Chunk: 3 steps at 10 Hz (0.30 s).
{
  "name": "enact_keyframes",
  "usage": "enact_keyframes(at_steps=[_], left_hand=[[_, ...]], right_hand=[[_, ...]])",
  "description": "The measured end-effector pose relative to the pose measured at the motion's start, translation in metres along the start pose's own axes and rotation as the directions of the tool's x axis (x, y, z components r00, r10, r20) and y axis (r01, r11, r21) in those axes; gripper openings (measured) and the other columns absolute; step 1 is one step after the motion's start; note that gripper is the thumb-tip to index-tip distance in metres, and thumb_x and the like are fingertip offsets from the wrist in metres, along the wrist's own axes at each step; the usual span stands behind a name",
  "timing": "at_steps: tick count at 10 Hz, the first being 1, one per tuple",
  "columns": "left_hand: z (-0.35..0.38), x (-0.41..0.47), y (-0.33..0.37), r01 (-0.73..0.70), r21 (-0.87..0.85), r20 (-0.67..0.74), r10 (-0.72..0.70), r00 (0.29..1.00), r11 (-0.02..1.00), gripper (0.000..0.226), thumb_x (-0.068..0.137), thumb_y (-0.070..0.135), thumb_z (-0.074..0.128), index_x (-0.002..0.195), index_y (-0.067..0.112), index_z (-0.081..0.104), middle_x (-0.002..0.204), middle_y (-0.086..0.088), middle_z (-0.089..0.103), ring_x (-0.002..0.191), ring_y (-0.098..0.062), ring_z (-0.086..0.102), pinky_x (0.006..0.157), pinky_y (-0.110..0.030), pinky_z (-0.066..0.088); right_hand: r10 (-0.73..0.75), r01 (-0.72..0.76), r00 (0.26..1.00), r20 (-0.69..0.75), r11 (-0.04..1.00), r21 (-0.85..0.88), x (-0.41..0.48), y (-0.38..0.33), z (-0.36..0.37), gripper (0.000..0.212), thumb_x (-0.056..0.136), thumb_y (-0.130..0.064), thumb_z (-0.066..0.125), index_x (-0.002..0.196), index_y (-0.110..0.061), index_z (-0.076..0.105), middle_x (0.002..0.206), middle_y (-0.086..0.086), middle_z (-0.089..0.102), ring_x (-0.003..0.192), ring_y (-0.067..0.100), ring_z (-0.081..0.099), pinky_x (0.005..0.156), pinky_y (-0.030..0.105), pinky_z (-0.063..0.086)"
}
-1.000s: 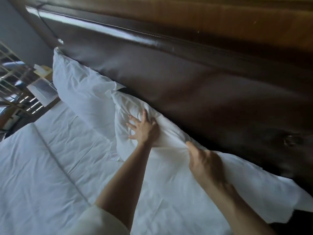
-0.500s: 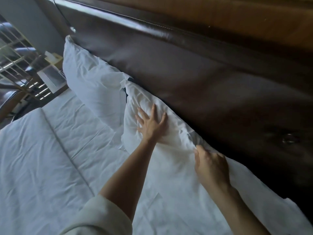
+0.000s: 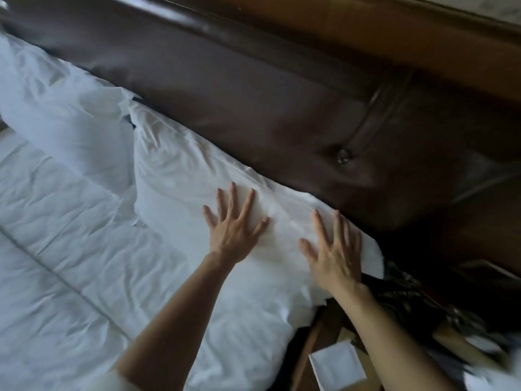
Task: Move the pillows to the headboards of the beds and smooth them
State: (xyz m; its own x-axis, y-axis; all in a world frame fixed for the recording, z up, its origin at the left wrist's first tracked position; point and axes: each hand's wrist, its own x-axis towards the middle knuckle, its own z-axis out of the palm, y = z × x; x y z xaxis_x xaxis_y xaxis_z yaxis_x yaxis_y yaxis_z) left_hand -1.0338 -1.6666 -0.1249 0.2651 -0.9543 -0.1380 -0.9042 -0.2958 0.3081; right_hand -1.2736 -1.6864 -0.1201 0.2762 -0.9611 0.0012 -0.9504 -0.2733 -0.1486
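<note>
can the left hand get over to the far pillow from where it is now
Probably yes: the left hand lies flat on the near pillow, and nothing stands between it and the far pillow beside it.

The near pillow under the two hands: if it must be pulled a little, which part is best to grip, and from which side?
Probably the loose flat flap at the near pillow's right end, beside the right hand, approached from the open bedside. The long far edge is pressed against the headboard, leaving no room for fingers.

Dim, cool daylight from the left whitens the bedding (image 3: 70, 221); a soft highlight streaks the dark headboard (image 3: 253, 94). Deep shadow fills the lower right. Motion blur softens edges; wide-angle distortion bends lines.
</note>
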Motion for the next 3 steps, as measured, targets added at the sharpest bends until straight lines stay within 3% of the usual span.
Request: enact_keyframes(at_steps=[1, 2, 3], left_hand=[[0.005, -0.033, 0.010, -0.072, 0.049, 0.067, 0.069, 0.995, 0.996, 0.076, 0.096, 0.075, 0.020, 0.161, 0.043, -0.005, 0.170, 0.002, -0.019, 0.155, -0.033, -0.021, 0.119, -0.070, -0.001], [-0.002, -0.072, 0.017, -0.135, 0.134, 0.109, 0.121, 0.987, 0.982, 0.077, 0.096, 0.074, 0.017, 0.161, 0.042, -0.007, 0.170, 0.002, -0.022, 0.155, -0.031, -0.021, 0.121, -0.068, -0.003], [-0.017, -0.111, 0.019, -0.184, 0.194, 0.048, 0.178, 0.983, 0.964, 0.076, 0.095, 0.072, 0.013, 0.161, 0.041, -0.006, 0.169, 0.001, -0.023, 0.156, -0.033, -0.019, 0.121, -0.067, -0.003]], right_hand=[[0.148, -0.148, 0.982, 0.120, 0.989, -0.004, -0.029, 0.018, -0.009, 0.074, 0.099, -0.064, 0.032, 0.158, -0.019, 0.038, 0.150, 0.033, 0.045, 0.138, 0.048, 0.045, 0.108, 0.064, 0.038], [0.205, -0.200, 0.968, 0.143, 0.978, -0.052, -0.054, 0.010, -0.038, 0.071, 0.104, -0.059, 0.026, 0.163, -0.020, 0.019, 0.163, 0.027, 0.027, 0.151, 0.042, 0.026, 0.120, 0.063, 0.022], [0.191, -0.183, 0.967, 0.170, 0.981, -0.063, -0.084, -0.006, -0.065, 0.074, 0.105, -0.060, 0.021, 0.163, -0.025, -0.007, 0.170, 0.019, 0.001, 0.158, 0.035, 0.001, 0.124, 0.058, 0.005]])
